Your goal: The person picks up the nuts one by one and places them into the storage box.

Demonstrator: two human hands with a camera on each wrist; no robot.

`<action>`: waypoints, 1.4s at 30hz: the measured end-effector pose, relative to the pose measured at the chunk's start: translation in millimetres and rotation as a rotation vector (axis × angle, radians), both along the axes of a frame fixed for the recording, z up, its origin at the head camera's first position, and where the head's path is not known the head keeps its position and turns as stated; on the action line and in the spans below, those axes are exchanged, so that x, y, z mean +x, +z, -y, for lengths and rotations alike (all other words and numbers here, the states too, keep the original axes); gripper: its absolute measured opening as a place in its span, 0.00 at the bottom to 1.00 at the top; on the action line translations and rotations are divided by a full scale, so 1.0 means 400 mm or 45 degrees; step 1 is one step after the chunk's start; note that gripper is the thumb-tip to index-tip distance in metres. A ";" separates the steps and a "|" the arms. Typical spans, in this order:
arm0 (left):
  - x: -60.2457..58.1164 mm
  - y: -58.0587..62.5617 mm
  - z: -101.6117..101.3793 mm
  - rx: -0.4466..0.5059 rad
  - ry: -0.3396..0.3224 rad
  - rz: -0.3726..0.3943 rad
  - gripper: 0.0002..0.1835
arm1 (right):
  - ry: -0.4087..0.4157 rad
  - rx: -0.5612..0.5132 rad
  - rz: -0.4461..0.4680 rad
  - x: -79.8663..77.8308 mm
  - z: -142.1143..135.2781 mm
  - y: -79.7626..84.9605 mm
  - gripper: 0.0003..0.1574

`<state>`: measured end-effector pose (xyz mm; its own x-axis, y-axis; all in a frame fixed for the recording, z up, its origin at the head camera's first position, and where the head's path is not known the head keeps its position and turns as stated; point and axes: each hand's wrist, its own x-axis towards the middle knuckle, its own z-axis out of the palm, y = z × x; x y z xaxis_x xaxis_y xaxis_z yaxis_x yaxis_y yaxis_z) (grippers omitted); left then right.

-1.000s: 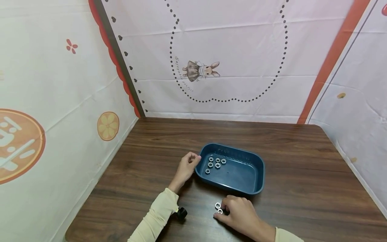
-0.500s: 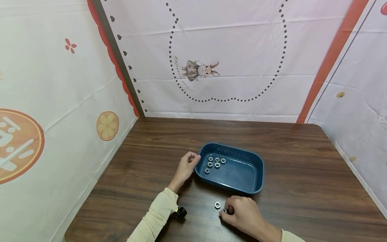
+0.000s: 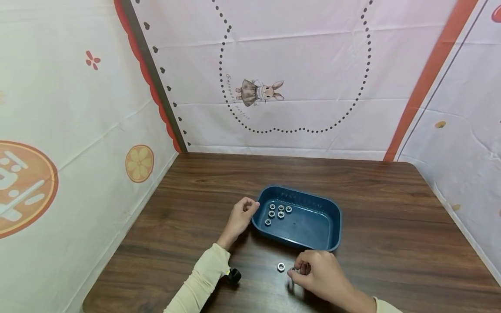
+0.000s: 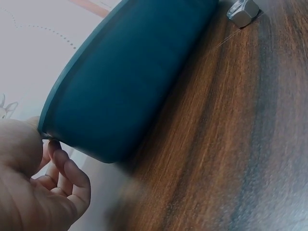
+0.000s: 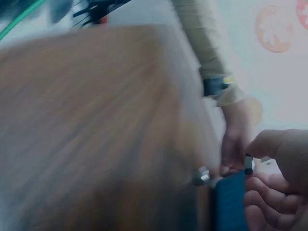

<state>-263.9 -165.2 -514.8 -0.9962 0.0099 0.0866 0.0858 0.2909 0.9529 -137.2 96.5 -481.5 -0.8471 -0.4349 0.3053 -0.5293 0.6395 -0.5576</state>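
My left hand (image 3: 238, 218) pinches the left end of a blue plastic tray (image 3: 307, 227); in the left wrist view its thumb and fingers meet at the tray's rim (image 4: 67, 72). Several metal hex nuts (image 3: 281, 214) lie grouped in the tray's left part. In front of the tray, my right hand (image 3: 326, 276) holds a hex nut (image 5: 249, 165) between thumb and index finger, just over the tabletop. Another hex nut (image 3: 281, 267) lies flat on the wood to the left of that hand, and shows in the left wrist view as a nut (image 4: 243, 13) near the tray's side.
The brown wooden table (image 3: 383, 208) carries the tray near its middle. A printed cloth (image 3: 313, 56) hangs behind it and along both sides. A black wrist device (image 3: 234, 276) sits at the left sleeve (image 3: 203, 271).
My right hand has taken hold of one of the two loose nuts, drawn it right, apart from the other, and lifted it a little. The left hand stays at the tray.
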 end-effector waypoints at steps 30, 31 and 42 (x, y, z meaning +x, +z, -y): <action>0.012 0.000 -0.003 0.100 -0.016 -0.024 0.12 | 0.589 0.141 0.070 -0.314 -0.011 0.152 0.02; 0.012 -0.002 -0.003 0.097 -0.014 -0.028 0.12 | 0.606 0.160 0.075 -0.321 -0.007 0.150 0.03; 0.012 0.005 0.001 0.054 -0.022 -0.003 0.12 | 0.734 0.313 0.094 -0.386 0.028 0.145 0.08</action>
<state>-258.9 -165.8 -512.8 -0.9957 0.0233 0.0898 0.0928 0.2488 0.9641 -291.5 85.1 -423.7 -0.4707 -0.8779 0.0877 -0.7927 0.3771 -0.4790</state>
